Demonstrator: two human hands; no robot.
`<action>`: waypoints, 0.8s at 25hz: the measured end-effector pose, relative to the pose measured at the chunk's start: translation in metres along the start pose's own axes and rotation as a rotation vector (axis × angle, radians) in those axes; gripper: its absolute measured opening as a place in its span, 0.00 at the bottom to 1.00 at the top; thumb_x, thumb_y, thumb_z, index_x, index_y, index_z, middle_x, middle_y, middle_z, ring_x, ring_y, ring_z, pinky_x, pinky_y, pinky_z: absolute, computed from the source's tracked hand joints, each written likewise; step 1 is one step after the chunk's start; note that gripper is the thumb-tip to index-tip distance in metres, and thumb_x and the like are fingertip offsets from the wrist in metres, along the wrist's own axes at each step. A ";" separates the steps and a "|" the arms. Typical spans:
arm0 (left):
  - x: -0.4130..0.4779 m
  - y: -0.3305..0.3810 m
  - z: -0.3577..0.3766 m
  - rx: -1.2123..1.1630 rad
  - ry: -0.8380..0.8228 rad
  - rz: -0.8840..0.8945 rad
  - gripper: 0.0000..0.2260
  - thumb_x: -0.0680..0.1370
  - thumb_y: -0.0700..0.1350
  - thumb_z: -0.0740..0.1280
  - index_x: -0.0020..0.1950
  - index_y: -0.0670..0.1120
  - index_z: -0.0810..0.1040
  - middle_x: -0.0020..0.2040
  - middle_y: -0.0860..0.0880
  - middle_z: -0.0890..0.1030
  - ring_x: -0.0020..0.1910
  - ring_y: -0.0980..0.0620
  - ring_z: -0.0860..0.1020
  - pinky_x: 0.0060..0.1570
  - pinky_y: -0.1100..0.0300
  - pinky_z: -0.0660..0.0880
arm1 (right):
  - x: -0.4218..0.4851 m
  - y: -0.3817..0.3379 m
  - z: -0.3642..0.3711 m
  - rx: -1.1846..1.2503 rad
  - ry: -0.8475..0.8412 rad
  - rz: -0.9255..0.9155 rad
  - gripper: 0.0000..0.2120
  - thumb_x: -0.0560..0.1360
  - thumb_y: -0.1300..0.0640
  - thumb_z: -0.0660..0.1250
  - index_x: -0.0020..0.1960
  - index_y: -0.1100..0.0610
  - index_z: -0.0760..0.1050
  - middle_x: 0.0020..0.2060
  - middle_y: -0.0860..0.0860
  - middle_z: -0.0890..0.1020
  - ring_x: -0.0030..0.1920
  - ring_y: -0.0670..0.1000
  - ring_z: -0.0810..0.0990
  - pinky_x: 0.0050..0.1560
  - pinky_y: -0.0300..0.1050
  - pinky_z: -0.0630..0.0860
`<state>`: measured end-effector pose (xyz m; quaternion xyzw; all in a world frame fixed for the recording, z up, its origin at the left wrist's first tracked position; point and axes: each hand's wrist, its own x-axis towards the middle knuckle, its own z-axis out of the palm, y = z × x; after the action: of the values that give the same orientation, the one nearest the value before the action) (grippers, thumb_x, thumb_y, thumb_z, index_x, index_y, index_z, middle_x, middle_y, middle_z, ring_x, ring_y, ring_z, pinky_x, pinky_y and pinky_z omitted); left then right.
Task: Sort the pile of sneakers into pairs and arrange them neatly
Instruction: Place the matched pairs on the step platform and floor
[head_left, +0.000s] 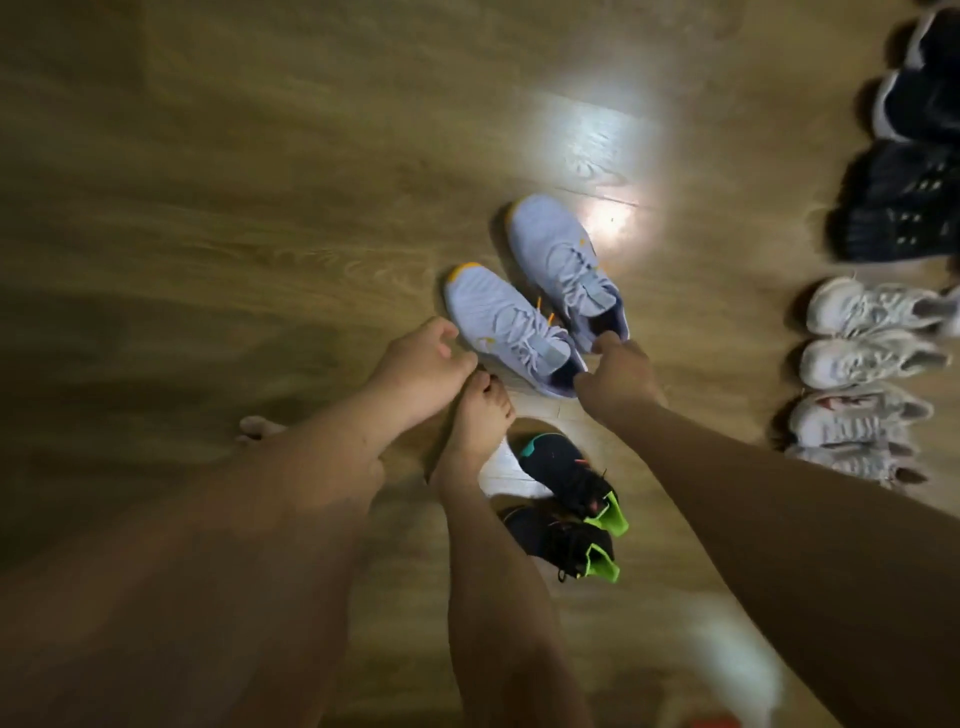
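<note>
Two lavender sneakers with orange trim stand side by side on the wooden floor, the left one (501, 325) and the right one (558, 257), toes pointing away from me. My right hand (618, 379) grips both at their heel collars, thumb in the right shoe's opening and fingers at the left shoe's heel. My left hand (421, 358) hovers loosely curled just left of the left lavender sneaker and holds nothing. Close to me lie two black sneakers with bright green tongues, one (566, 475) and its match (558, 540), next to each other.
Along the right edge runs a row of paired shoes: black sneakers (919, 109), darker black ones (904, 208), white sneakers (867, 309), and more white ones (852, 421). My bare foot (478, 415) stands between my hands. A white patch (506, 470) lies beside the black sneakers.
</note>
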<state>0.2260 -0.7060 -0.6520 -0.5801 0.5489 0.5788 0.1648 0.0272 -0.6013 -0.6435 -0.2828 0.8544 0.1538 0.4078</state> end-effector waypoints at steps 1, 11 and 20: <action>0.007 0.001 0.013 0.003 -0.002 -0.010 0.15 0.75 0.50 0.68 0.61 0.50 0.75 0.50 0.51 0.79 0.51 0.50 0.78 0.51 0.61 0.70 | 0.008 0.011 0.005 0.007 -0.003 0.006 0.18 0.73 0.59 0.63 0.63 0.59 0.70 0.62 0.60 0.72 0.59 0.63 0.74 0.54 0.51 0.72; 0.116 0.000 0.123 0.025 -0.150 -0.062 0.11 0.76 0.45 0.65 0.55 0.40 0.78 0.53 0.39 0.81 0.53 0.41 0.80 0.55 0.48 0.77 | 0.130 0.042 0.069 -0.441 0.086 -0.234 0.21 0.75 0.49 0.63 0.65 0.57 0.72 0.61 0.58 0.77 0.64 0.60 0.73 0.58 0.54 0.73; 0.084 -0.055 0.000 -0.209 -0.014 -0.214 0.08 0.77 0.44 0.66 0.38 0.48 0.73 0.47 0.40 0.82 0.49 0.41 0.81 0.48 0.52 0.75 | 0.068 -0.054 0.027 -0.226 0.012 -0.171 0.19 0.73 0.45 0.65 0.59 0.56 0.75 0.56 0.58 0.80 0.57 0.60 0.79 0.49 0.47 0.71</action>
<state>0.2488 -0.7246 -0.7475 -0.6453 0.4193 0.6160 0.1682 0.0417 -0.6552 -0.7150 -0.3997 0.8069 0.2119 0.3798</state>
